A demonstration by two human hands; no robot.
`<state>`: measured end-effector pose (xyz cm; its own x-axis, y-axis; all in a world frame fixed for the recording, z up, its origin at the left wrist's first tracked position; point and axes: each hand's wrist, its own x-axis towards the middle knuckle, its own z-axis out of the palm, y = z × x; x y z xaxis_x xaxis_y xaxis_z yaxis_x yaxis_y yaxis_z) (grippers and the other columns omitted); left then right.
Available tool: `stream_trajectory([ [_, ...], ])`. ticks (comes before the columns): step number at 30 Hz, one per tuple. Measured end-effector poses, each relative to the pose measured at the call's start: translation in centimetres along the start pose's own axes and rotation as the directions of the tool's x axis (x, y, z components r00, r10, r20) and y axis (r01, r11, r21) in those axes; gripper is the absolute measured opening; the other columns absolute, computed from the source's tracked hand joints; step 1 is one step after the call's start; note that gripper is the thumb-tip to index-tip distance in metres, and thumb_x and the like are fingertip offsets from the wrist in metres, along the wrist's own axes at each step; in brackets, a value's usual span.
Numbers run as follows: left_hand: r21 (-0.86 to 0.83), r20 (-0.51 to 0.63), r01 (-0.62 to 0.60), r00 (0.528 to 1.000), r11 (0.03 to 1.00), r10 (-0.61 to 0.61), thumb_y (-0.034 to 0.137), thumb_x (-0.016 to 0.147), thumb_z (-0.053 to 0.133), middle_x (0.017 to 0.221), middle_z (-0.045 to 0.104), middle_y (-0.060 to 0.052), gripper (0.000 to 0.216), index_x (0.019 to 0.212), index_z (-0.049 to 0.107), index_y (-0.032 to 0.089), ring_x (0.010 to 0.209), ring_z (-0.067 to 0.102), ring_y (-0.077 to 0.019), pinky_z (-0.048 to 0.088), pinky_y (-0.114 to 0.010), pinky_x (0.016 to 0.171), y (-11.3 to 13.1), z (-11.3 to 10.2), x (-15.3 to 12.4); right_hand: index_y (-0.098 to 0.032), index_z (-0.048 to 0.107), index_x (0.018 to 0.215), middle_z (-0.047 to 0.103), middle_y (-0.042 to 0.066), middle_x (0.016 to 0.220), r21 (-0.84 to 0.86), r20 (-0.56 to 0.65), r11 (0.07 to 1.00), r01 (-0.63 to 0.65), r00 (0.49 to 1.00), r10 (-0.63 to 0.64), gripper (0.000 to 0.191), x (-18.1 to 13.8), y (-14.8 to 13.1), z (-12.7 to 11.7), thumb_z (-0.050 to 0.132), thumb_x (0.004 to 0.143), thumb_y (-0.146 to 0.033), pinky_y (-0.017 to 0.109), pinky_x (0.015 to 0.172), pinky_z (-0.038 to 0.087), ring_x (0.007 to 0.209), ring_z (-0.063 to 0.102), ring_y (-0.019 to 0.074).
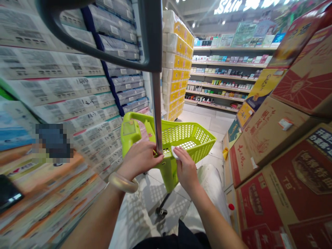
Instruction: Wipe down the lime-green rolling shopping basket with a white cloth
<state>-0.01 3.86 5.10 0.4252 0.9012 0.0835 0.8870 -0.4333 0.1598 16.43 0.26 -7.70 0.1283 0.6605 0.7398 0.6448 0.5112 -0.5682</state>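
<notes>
Lime-green perforated plastic cart (169, 164) stands mid-frame, its upright silver metal pole (156, 110) rising above. Below centre, the left hand (142, 157) clasps the pole's foot; the right hand (185, 167) pinches a small white wad (174, 152) at the rim.

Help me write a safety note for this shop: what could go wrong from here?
The green cart has a caster below, so a push from the right hand might roll it. The grey handle looms close at the top of the view, so standing up could mean a knock. The left hand is at the foot of the metal pole; fingers could be pinched if anything shifts there.
</notes>
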Motion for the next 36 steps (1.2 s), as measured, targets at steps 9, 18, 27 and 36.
stream_trajectory([
  [9, 0.004, -0.018, -0.021, 1.0, 1.0, 0.021, 0.045, 0.079, 0.06, 0.083, 0.075, -0.003, 0.024, 0.081, 0.075, 0.025, 0.076, 0.067, -0.0199, 0.039, -0.026, 0.06, -0.2, 0.0, -0.1, -0.025, 0.065, 0.126, 0.068, 0.008, 0.124, -0.017, -0.034, 1.0, 0.005, 0.999, -0.005, 0.046, -0.3, -0.1, 0.1, 0.041, 0.091, -0.007, 0.049, 0.111, 0.043, 0.126, 0.057, 0.023],
  [18, -0.02, -0.033, -0.047, 0.998, 0.999, 0.046, 0.044, 0.079, 0.061, 0.082, 0.075, -0.001, 0.023, 0.082, 0.075, 0.027, 0.073, 0.067, -0.0189, 0.039, -0.026, 0.059, -0.5, -0.1, -0.4, -0.026, 0.062, 0.13, 0.066, 0.008, 0.129, 0.033, -0.02, 0.997, 0.063, 0.998, -0.062, 0.045, -1.0, 0.2, 0.1, 0.04, 0.094, -0.009, 0.045, 0.109, 0.046, 0.128, 0.056, 0.0215],
  [27, -0.048, -0.019, -0.063, 0.998, 0.997, 0.062, 0.046, 0.078, 0.06, 0.081, 0.075, 0.0, 0.024, 0.083, 0.076, 0.028, 0.074, 0.068, -0.0191, 0.041, -0.027, 0.061, -1.7, -0.1, -0.4, -0.026, 0.054, 0.137, 0.064, 0.008, 0.13, 0.079, -0.02, 0.974, 0.213, 0.977, -0.212, 0.051, -2.7, -1.4, 1.0, 0.04, 0.093, -0.006, 0.045, 0.108, 0.048, 0.131, 0.052, 0.0219],
  [36, -0.072, -0.011, -0.078, 0.997, 0.994, 0.077, 0.045, 0.078, 0.059, 0.083, 0.077, 0.001, 0.024, 0.081, 0.076, 0.029, 0.079, 0.068, -0.0191, 0.043, -0.026, 0.064, -2.6, 0.0, -0.4, -0.025, 0.061, 0.13, 0.065, 0.01, 0.123, 0.083, -0.175, 0.991, 0.101, 0.981, -0.085, 0.045, -3.5, -0.9, 1.9, 0.039, 0.094, -0.008, 0.046, 0.106, 0.049, 0.119, 0.06, 0.0212],
])
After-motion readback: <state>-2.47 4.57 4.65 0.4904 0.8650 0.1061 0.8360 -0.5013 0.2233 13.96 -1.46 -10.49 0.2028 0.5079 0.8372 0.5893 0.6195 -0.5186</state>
